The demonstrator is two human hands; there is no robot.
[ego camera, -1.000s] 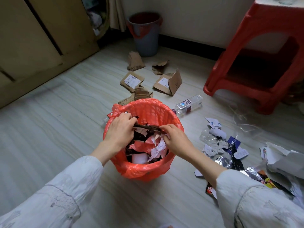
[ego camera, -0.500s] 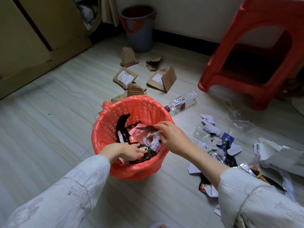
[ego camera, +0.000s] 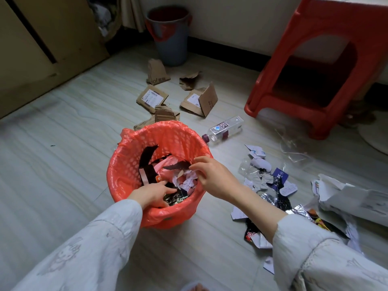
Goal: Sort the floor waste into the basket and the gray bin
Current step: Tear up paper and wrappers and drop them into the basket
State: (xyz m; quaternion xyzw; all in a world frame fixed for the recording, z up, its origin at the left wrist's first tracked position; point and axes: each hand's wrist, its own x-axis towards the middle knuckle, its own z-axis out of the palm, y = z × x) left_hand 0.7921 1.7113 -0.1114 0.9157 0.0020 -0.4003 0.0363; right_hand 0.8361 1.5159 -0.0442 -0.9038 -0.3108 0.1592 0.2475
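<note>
The basket (ego camera: 126, 171), lined with a red plastic bag, stands on the floor at centre and holds dark wrappers and white paper scraps. My left hand (ego camera: 152, 194) reaches inside it and presses on a dark shiny wrapper (ego camera: 175, 198) with straight fingers. My right hand (ego camera: 212, 177) hovers over the basket's right rim with its fingers spread and loosely bent, the tips touching a dark strip (ego camera: 176, 164). The gray bin (ego camera: 173, 47), with a red liner, stands against the far wall. Torn cardboard pieces (ego camera: 152, 97) and a plastic bottle (ego camera: 224, 129) lie between basket and bin.
Foil wrappers and paper scraps (ego camera: 273, 181) litter the floor to the right of the basket, with a large crumpled white sheet (ego camera: 346, 198) beyond them. A red plastic stool (ego camera: 315, 70) stands at the back right. A wooden cabinet (ego camera: 42, 38) fills the left.
Both hands held a dark strip over the basket; my left hand has let go, dropped to the near side and now presses the wrappers down. My right hand's fingers have spread.
</note>
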